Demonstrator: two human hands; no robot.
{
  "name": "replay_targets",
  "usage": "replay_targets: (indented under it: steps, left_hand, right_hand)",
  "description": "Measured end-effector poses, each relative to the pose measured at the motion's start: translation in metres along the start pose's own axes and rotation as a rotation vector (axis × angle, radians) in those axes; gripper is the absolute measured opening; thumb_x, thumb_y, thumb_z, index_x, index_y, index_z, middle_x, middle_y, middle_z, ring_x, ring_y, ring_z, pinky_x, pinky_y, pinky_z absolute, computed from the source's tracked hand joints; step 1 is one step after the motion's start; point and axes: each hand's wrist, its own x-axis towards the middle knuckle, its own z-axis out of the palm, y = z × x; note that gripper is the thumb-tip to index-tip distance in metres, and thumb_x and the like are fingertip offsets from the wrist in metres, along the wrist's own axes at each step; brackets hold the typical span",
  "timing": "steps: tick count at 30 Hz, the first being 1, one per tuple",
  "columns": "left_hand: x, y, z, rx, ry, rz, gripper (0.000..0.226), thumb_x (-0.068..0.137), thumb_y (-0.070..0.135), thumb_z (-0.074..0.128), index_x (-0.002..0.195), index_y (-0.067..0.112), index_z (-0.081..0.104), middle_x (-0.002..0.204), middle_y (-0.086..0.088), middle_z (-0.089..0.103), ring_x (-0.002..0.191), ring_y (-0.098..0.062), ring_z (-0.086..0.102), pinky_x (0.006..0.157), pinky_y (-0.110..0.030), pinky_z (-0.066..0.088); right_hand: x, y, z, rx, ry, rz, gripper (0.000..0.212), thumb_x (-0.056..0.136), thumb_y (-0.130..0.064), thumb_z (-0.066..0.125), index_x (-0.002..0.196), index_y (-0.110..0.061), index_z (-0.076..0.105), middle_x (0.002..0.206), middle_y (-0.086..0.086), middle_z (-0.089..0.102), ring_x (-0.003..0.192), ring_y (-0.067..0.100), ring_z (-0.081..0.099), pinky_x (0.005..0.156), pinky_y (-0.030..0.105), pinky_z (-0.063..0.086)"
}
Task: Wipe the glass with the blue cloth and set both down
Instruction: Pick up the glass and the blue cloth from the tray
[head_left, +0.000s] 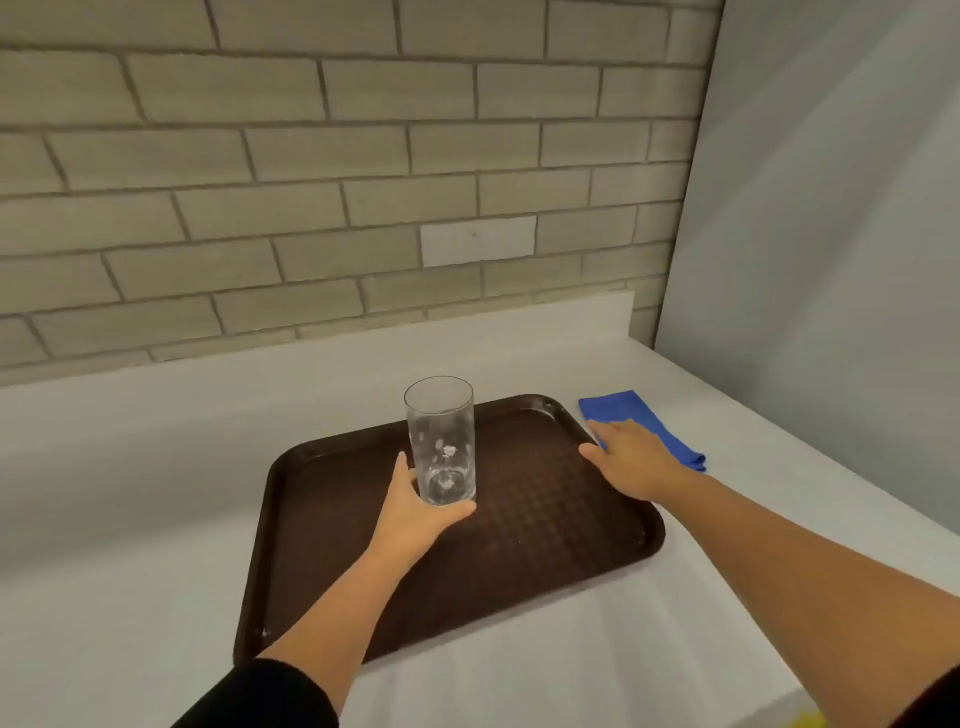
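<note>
A tall clear glass (440, 431) stands upright on the dark brown tray (545, 519), near its back middle. My left hand (415, 512) wraps around the base of the glass, thumb on the left and fingers under the right side. A folded blue cloth (631, 410) lies on the white counter just past the tray's right back corner. My right hand (631, 457) lies flat with fingers spread on the near part of the cloth, thumb over the tray's rim. Whether it grips the cloth does not show.
The white counter (130, 493) runs along a grey brick wall (311, 182) at the back. A pale panel (831, 234) closes the right side. The counter's front edge sits at lower right, with something yellow (805, 719) below it.
</note>
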Motion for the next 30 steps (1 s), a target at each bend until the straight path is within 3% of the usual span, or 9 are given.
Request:
replay_targets:
  steps: [3,6,13,18,21,23,25,27,30]
  left_hand:
    - [0.025,-0.009,0.001,0.007,-0.029,0.102,0.09,0.053,0.019,0.085,0.126,0.038,0.036,0.112,0.023,0.055,0.102,0.002,0.057,0.07,-0.007,0.043]
    - [0.041,-0.023,0.003,-0.013,-0.009,0.047,0.09,0.05,0.024,0.085,0.127,0.032,0.039,0.105,0.024,0.057,0.095,0.004,0.058,0.07,-0.009,0.041]
    - [0.051,-0.026,0.004,0.073,0.082,0.007,0.077,0.037,0.046,0.082,0.108,0.034,0.055,0.096,0.017,0.066,0.088,0.0,0.063,0.067,-0.012,0.043]
    - [0.043,-0.019,0.005,0.038,0.104,0.002,0.064,0.045,0.034,0.085,0.103,0.034,0.057,0.097,0.014,0.067,0.088,-0.002,0.064,0.067,-0.012,0.044]
    - [0.035,-0.01,0.005,-0.045,0.122,-0.017,0.049,0.058,0.024,0.083,0.099,0.035,0.058,0.093,0.013,0.068,0.084,-0.001,0.065,0.063,-0.01,0.045]
    - [0.028,-0.002,0.005,-0.185,0.122,-0.047,0.035,0.067,0.016,0.076,0.098,0.027,0.063,0.086,0.006,0.072,0.08,-0.008,0.069,0.061,-0.012,0.049]
    - [0.021,0.01,0.006,-0.357,0.074,-0.081,0.026,0.075,0.011,0.069,0.099,0.02,0.066,0.085,-0.001,0.075,0.081,-0.014,0.072,0.066,-0.022,0.055]
    - [0.015,0.021,0.006,-0.466,0.024,-0.102,0.031,0.072,0.02,0.07,0.103,0.015,0.066,0.091,-0.006,0.075,0.086,-0.02,0.071,0.075,-0.031,0.056]
    - [0.008,0.038,0.006,-0.616,-0.021,-0.112,0.042,0.063,0.033,0.067,0.1,0.014,0.067,0.086,-0.005,0.075,0.079,-0.018,0.07,0.069,-0.03,0.054]
  right_hand:
    - [0.026,0.01,0.003,-0.002,0.006,0.049,0.052,0.095,-0.038,0.03,0.139,-0.013,0.025,0.146,0.014,0.034,0.137,0.031,0.023,0.112,0.051,0.022]
    - [0.045,0.02,0.008,0.008,-0.043,0.086,0.049,0.095,-0.033,0.031,0.139,-0.011,0.025,0.146,0.015,0.033,0.136,0.032,0.024,0.112,0.05,0.022]
    - [0.081,0.041,0.022,-0.058,-0.099,0.183,0.05,0.095,-0.028,0.034,0.14,-0.012,0.021,0.15,0.017,0.024,0.136,0.036,0.022,0.111,0.048,0.024]
    - [0.091,0.049,0.031,-0.206,-0.012,0.219,0.048,0.092,-0.027,0.043,0.135,-0.012,0.03,0.143,0.017,0.032,0.124,0.038,0.037,0.099,0.045,0.036]
    - [0.099,0.063,0.032,-0.269,0.102,0.166,0.039,0.087,-0.006,0.043,0.126,-0.008,0.042,0.127,0.021,0.044,0.11,0.038,0.046,0.09,0.041,0.042]
    - [0.105,0.072,0.029,-0.087,0.159,0.164,0.037,0.083,0.002,0.042,0.119,-0.005,0.05,0.12,0.024,0.051,0.105,0.041,0.049,0.088,0.043,0.043]
    - [0.105,0.071,0.017,0.276,0.256,0.214,0.035,0.081,0.003,0.047,0.115,-0.002,0.056,0.118,0.024,0.058,0.105,0.039,0.052,0.086,0.038,0.042]
    - [0.099,0.055,-0.001,0.565,0.368,0.198,0.031,0.079,0.002,0.051,0.108,-0.005,0.061,0.111,0.019,0.063,0.096,0.033,0.056,0.077,0.031,0.04]
    - [0.077,0.006,-0.028,0.915,0.41,-0.005,0.029,0.078,0.0,0.05,0.091,-0.022,0.064,0.094,0.003,0.066,0.082,0.016,0.059,0.067,0.024,0.044]
